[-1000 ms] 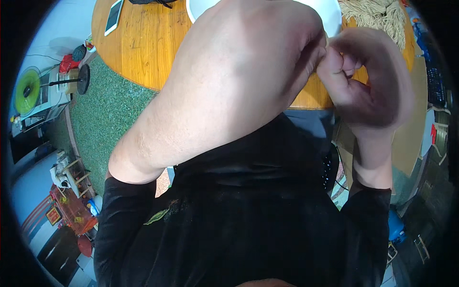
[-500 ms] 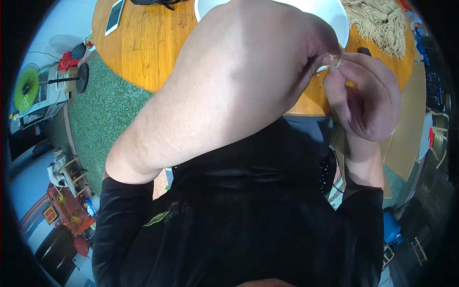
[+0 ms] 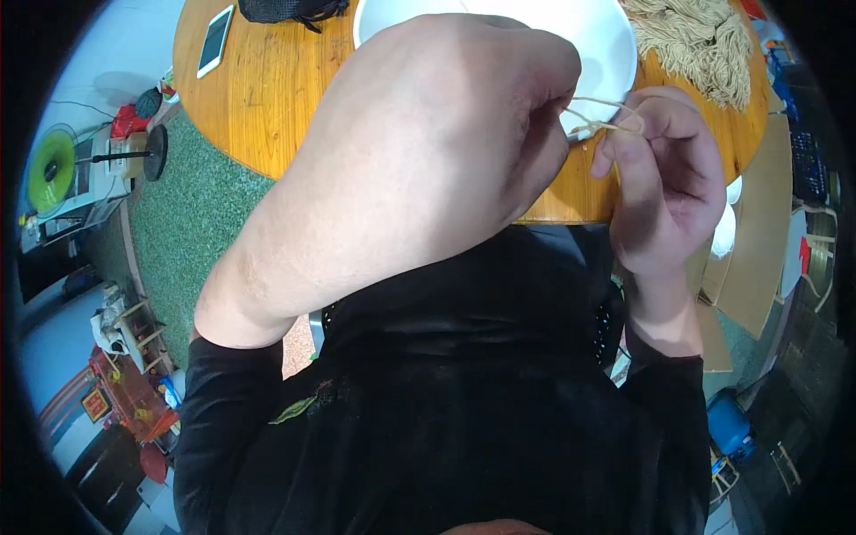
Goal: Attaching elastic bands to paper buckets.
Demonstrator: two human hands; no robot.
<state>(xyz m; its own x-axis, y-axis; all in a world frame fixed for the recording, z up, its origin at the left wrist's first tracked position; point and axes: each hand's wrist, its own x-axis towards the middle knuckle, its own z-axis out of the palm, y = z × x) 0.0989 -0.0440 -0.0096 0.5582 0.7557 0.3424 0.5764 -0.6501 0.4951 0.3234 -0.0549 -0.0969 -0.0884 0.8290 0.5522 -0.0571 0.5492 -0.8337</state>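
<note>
A thin beige string (image 3: 599, 126) runs in a loop between my two hands, over the near edge of the table. My right hand (image 3: 669, 174) pinches its right end between thumb and forefinger, the other fingers curled. My left hand (image 3: 499, 116) is closed, its back facing up, and the string's other end goes in between its fingers; those fingertips are hidden. Behind my left hand stands a white bowl (image 3: 606, 53), partly covered by it. A tangled bundle of beige string (image 3: 700, 49) lies to the right of the bowl.
The round wooden table (image 3: 267, 98) holds a white phone (image 3: 215, 42) and a black bag (image 3: 290, 9) at the far left. Cardboard (image 3: 758, 250) lies on the floor to the right. A fan (image 3: 53, 169) stands beyond the green floor at left.
My hands have drawn apart, the left one moving left, so a loop of string now shows between them. My right hand has turned and shifted slightly left.
</note>
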